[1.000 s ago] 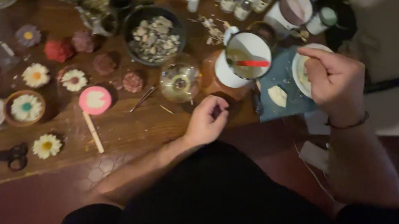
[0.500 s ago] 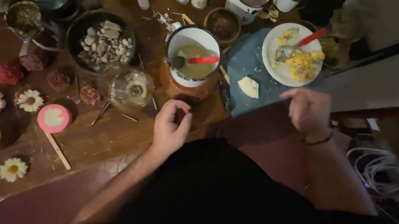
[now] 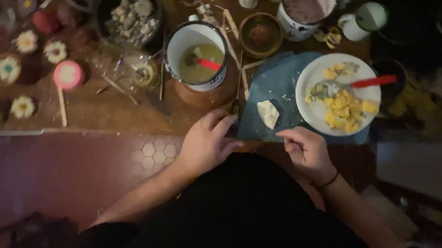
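At the near edge of the wooden table (image 3: 96, 111), your left hand (image 3: 208, 142) rested with its fingers loosely curled, the tips touching the corner of the blue mat (image 3: 277, 83); it seemed to grip nothing. Your right hand (image 3: 305, 152) sat just beside it, thumb and forefinger pinched close together, though I could not tell whether anything small lay between them. The pale wedge-shaped piece (image 3: 267, 113) lay on the mat between your two hands and the white plate (image 3: 310, 103), which held yellow crumbled bits and a red-handled spoon (image 3: 365, 83).

The enamel mug (image 3: 198, 56) of yellowish liquid stood just beyond your left hand, with thin wooden sticks (image 3: 236, 54) scattered around it; a careless reach forward could likely have tipped it or sent a stick off the edge. The plate sat near the table's right edge, so a nudge might have slid it over.

The room was dim, the tabletop crowded with small flower-shaped pieces (image 3: 27, 42), a bowl of shells (image 3: 130, 13) and jars; hexagonal floor tiles (image 3: 158, 150) showed below.
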